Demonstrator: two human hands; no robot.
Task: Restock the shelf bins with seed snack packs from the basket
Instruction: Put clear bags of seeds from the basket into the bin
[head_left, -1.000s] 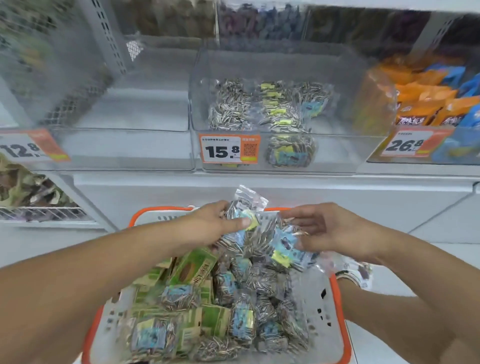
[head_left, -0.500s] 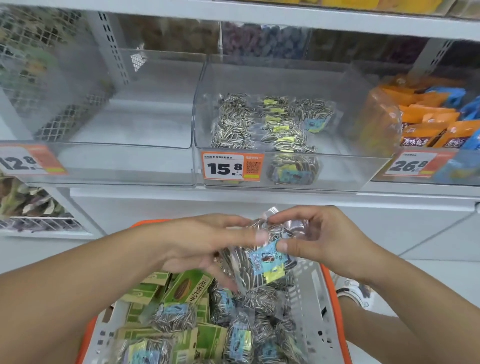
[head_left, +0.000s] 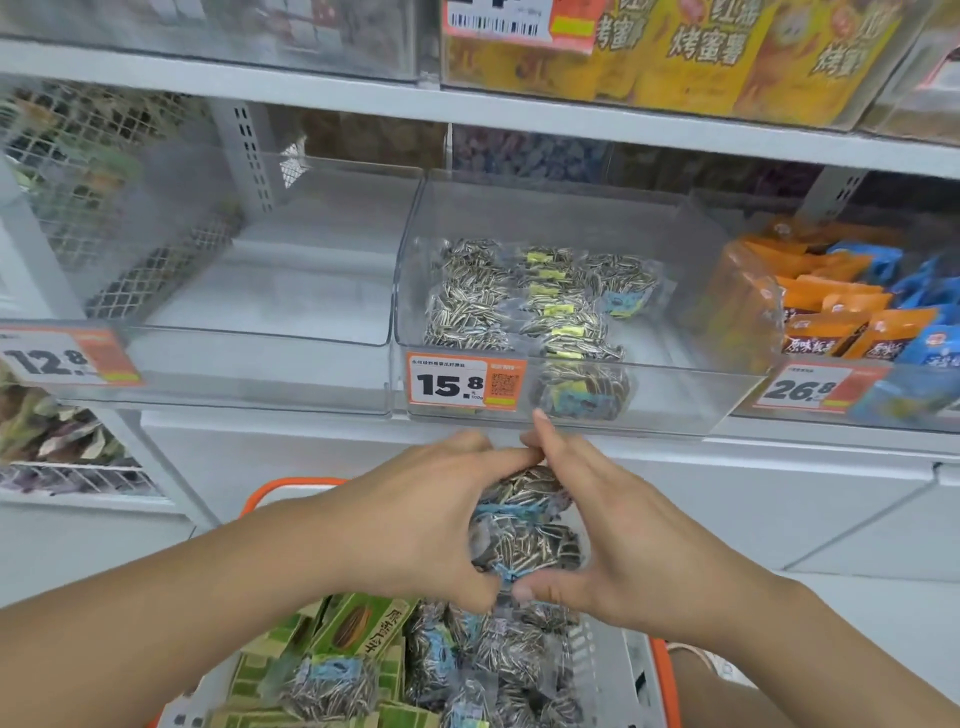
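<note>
Two hands on one load: my left hand (head_left: 431, 519) and right hand (head_left: 597, 540) cup a bundle of clear striped-seed snack packs (head_left: 519, 535) above the orange-rimmed white basket (head_left: 660, 680), below the clear plastic 15.8 bin's (head_left: 675, 400) front edge. Best lifted level over that edge, grip kept tight against slipping.

Striped black-and-white seed packs (head_left: 524, 540) with blue labels; orange-rimmed basket (head_left: 662, 675); green boxes (head_left: 358, 629).

Price tags read 12.8 (head_left: 52, 358), 15.8 (head_left: 451, 384) and 26.8 (head_left: 802, 389) on bin fronts.
</note>
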